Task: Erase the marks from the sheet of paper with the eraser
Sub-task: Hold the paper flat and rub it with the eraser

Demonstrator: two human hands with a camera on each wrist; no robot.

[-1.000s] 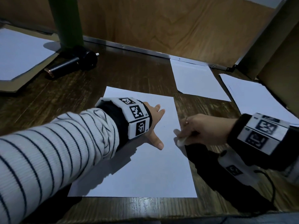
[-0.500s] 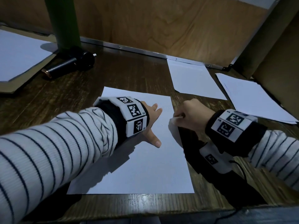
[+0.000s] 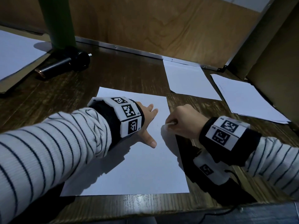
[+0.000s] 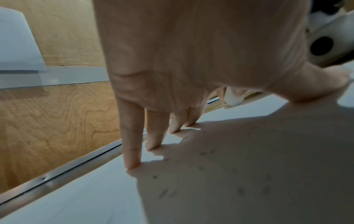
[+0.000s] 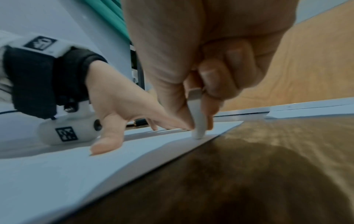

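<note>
A white sheet of paper (image 3: pixel 145 167) lies on the dark wooden table in front of me. My left hand (image 3: pixel 148 120) presses flat on its upper part, fingers straight and spread (image 4: pixel 132 144). My right hand (image 3: pixel 182 122) pinches a small white eraser (image 3: pixel 167 125) between thumb and fingers. The eraser's tip (image 5: pixel 198 133) touches the paper close to its right edge. Faint grey specks (image 4: pixel 203 168) show on the sheet under my left palm. A tiny dark mark (image 3: pixel 157 125) sits between the two hands.
Two more white sheets (image 3: pixel 187 80) (image 3: pixel 247 97) lie at the back right. A black cylinder (image 3: pixel 64 64) rests beside a green post (image 3: pixel 56 21) at the back left. A sheet on cardboard (image 3: pixel 14 54) is at far left. Wooden panels wall the back and right.
My right hand moved up and left along the sheet's right edge, turned knuckles-up, and brought the eraser down onto the paper. The left hand stayed flat in place.
</note>
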